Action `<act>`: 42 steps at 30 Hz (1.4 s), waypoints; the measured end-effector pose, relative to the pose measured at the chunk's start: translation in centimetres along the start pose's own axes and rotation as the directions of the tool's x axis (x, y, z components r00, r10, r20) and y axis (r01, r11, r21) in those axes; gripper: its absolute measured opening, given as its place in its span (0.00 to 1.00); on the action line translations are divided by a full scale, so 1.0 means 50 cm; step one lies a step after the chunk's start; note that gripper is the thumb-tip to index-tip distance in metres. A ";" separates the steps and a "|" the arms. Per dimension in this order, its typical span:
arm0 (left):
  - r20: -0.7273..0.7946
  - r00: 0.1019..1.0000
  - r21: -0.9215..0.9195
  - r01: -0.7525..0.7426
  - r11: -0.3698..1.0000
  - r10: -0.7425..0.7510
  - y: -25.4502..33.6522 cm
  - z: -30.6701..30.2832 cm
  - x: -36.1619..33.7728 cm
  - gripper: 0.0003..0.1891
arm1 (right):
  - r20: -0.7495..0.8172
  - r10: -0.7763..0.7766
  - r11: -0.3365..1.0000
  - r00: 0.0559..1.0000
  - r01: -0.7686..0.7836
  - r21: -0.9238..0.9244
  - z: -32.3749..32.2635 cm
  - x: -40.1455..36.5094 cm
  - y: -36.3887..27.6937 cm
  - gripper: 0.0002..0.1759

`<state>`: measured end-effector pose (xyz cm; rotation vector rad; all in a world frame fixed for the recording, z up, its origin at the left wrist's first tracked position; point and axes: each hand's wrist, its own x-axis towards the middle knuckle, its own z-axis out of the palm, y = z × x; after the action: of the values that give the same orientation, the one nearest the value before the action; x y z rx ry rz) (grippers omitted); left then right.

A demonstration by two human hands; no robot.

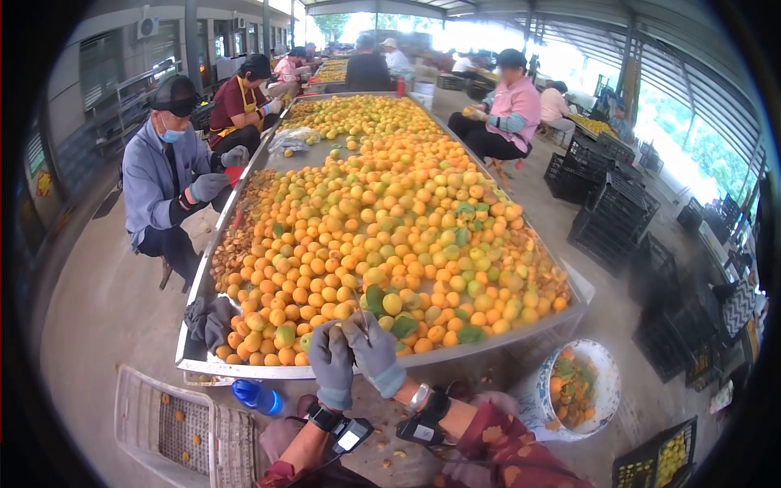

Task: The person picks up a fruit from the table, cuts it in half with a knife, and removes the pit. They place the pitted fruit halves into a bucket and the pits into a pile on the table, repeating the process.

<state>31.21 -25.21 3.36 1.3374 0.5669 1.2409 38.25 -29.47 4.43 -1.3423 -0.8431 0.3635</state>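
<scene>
Both my hands wear grey gloves and meet at the near edge of a long metal-rimmed table heaped with orange and yellow-green fruit. My left hand has its fingers bent and pressed together; what it holds, if anything, is hidden. Touching it on the right, my right hand is closed around a thin tool that points upward. Green leaves lie on the fruit just beyond my fingers. A dark grey cloth rests on the table's near left corner.
Below the table are a plastic crate, a blue bottle and a bucket of fruit scraps. One person sits at the left side, another at the right. Black crates are stacked at the right.
</scene>
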 end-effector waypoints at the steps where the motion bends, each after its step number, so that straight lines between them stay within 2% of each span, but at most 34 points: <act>1: 0.004 1.000 -0.002 0.001 1.000 -0.001 -0.004 0.000 -0.001 0.10 | -0.010 -0.069 0.997 0.998 0.068 -0.045 0.001 0.001 0.003 0.09; 2: 0.000 1.000 -0.011 0.027 1.000 -0.027 -0.008 -0.002 -0.002 0.10 | -0.016 -0.137 0.987 0.990 0.135 -0.090 0.001 0.002 0.004 0.09; 3: -0.005 0.999 -0.017 0.053 0.998 -0.053 -0.010 -0.006 -0.002 0.10 | -0.019 -0.136 0.987 0.991 0.134 -0.091 0.000 0.001 0.003 0.09; 5: 0.006 0.994 -0.017 0.111 0.994 -0.111 -0.013 -0.014 -0.001 0.10 | 0.033 0.070 0.997 0.997 -0.069 -0.016 -0.005 0.002 -0.008 0.09; 6: 0.017 0.986 -0.015 0.168 0.986 -0.168 -0.014 -0.015 0.000 0.10 | 0.030 0.069 0.998 0.997 -0.068 -0.017 -0.006 0.004 0.000 0.09; 9: 0.096 0.981 -0.097 0.175 0.980 -0.166 -0.007 -0.009 0.016 0.11 | 0.021 0.100 0.993 0.995 -0.101 0.058 -0.004 0.019 0.037 0.10; 10: 0.096 0.982 -0.102 0.175 0.979 -0.165 -0.004 -0.011 0.020 0.11 | 0.050 0.176 0.971 0.983 -0.181 0.154 -0.007 0.025 0.039 0.11; 11: 0.170 0.971 -0.054 0.179 0.982 -0.167 0.001 -0.016 0.026 0.12 | 0.085 0.248 0.933 0.965 -0.261 0.248 -0.009 0.027 0.042 0.11; 12: 0.241 0.955 -0.005 0.178 0.984 -0.172 0.005 -0.021 0.029 0.13 | 0.085 0.248 0.933 0.965 -0.261 0.248 -0.012 0.028 0.044 0.11; 14: 0.245 0.955 -0.039 0.185 0.982 -0.170 0.007 -0.023 0.029 0.13 | 0.218 0.369 0.796 0.903 -0.429 0.427 -0.020 0.035 0.024 0.11; 16: 0.250 0.953 -0.071 0.193 0.979 -0.169 0.012 -0.027 0.029 0.14 | 0.232 0.410 0.774 0.882 -0.471 0.423 -0.020 0.043 0.012 0.11; 19: 0.291 0.931 0.013 0.225 0.974 -0.219 0.025 -0.032 0.032 0.14 | 0.245 0.456 0.757 0.856 -0.518 0.399 -0.020 0.051 0.004 0.11; 21: 0.370 0.928 0.260 -0.054 0.964 -0.048 0.029 -0.033 0.035 0.14 | 0.246 0.463 0.765 0.851 -0.524 0.375 -0.032 0.055 -0.009 0.12; 23: 0.379 0.924 0.243 -0.049 0.969 -0.048 0.024 -0.033 0.035 0.14 | 0.365 0.560 0.700 0.744 -0.660 0.272 -0.060 0.056 -0.064 0.14; 25: 0.391 0.919 0.226 -0.044 0.973 -0.049 0.021 -0.030 0.033 0.14 | 0.385 0.572 0.680 0.724 -0.681 0.272 -0.067 0.059 -0.059 0.14; 26: 0.377 0.925 0.145 -0.007 0.989 -0.048 0.022 -0.028 0.032 0.14 | 0.408 0.581 0.660 0.704 -0.701 0.271 -0.072 0.060 -0.057 0.15; 27: 0.362 0.931 0.063 0.030 0.998 -0.051 0.021 -0.026 0.030 0.14 | 0.404 0.583 0.659 0.705 -0.701 0.273 -0.070 0.060 -0.056 0.15; 28: 0.362 0.925 0.119 0.081 0.990 -0.119 0.012 -0.034 0.033 0.15 | 0.394 0.548 0.701 0.738 -0.662 0.265 -0.063 0.060 -0.056 0.15; 33: 0.371 0.921 0.149 0.064 0.987 -0.116 0.021 -0.028 0.033 0.14 | 0.299 0.518 0.780 0.801 -0.586 0.220 -0.050 0.060 -0.040 0.20; 36: 0.396 0.915 0.183 0.005 0.983 -0.078 0.026 -0.026 0.035 0.14 | 0.277 0.514 0.787 0.812 -0.575 0.225 -0.047 0.061 -0.003 0.22; 37: 0.417 0.908 0.267 -0.097 0.959 -0.024 0.028 -0.027 0.036 0.14 | 0.276 0.514 0.786 0.812 -0.575 0.226 -0.046 0.063 0.018 0.22; 38: 0.443 0.896 0.344 -0.198 0.918 0.027 0.029 -0.028 0.037 0.14 | 0.238 0.470 0.861 0.850 -0.501 0.087 -0.046 0.066 0.036 0.22; 39: 0.443 0.896 0.345 -0.197 0.918 0.026 0.024 -0.029 0.036 0.14 | 0.209 0.418 0.908 0.884 -0.415 -0.057 -0.047 0.066 0.054 0.22; 40: 0.433 0.901 0.358 -0.192 0.914 0.019 0.016 -0.030 0.035 0.14 | 0.209 0.418 0.908 0.884 -0.416 -0.057 -0.052 0.065 0.034 0.22; 42: 0.423 0.906 0.371 -0.187 0.910 0.013 0.018 -0.027 0.033 0.14 | 0.364 0.584 0.747 0.725 -0.656 0.108 -0.073 0.063 -0.029 0.20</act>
<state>30.22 -23.38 4.43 1.9440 0.4666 0.9032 42.61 -30.23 6.85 -1.3384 -0.5442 1.2048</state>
